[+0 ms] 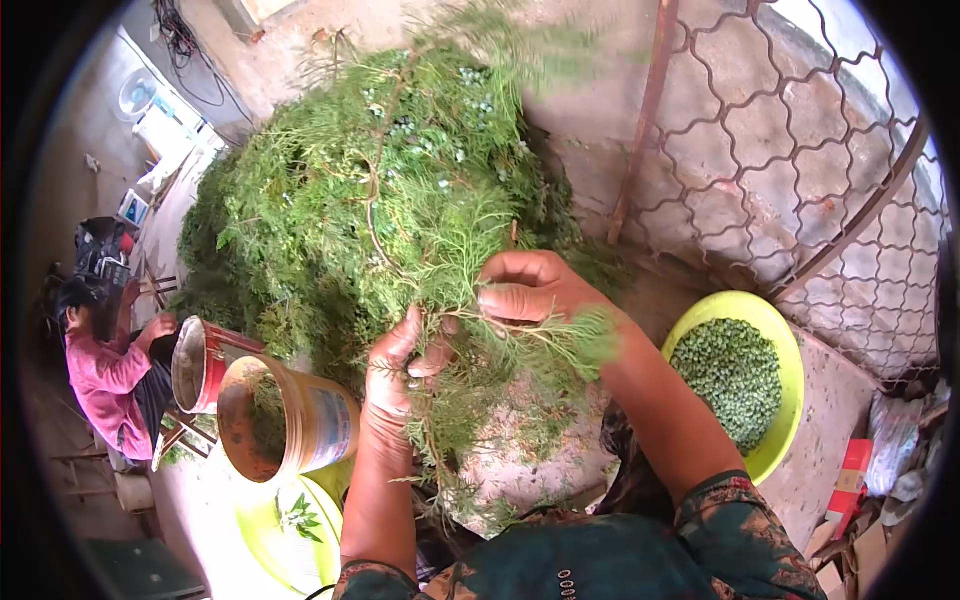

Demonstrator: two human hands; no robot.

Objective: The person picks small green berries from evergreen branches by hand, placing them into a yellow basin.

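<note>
Sprig (572, 342) between both hands, before the heap (290, 220) | left hand (393, 368): fingers clamped on it | right hand (548, 290): fingers pinched on it | I'd brace it with the left, work the right gently

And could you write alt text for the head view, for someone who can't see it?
A left hand and a right hand hold a leafy sprig in their fingers before a pile of green branches. A yellow basin of small green berry-like pieces sits at right; two buckets and a person in pink are at left.
</note>
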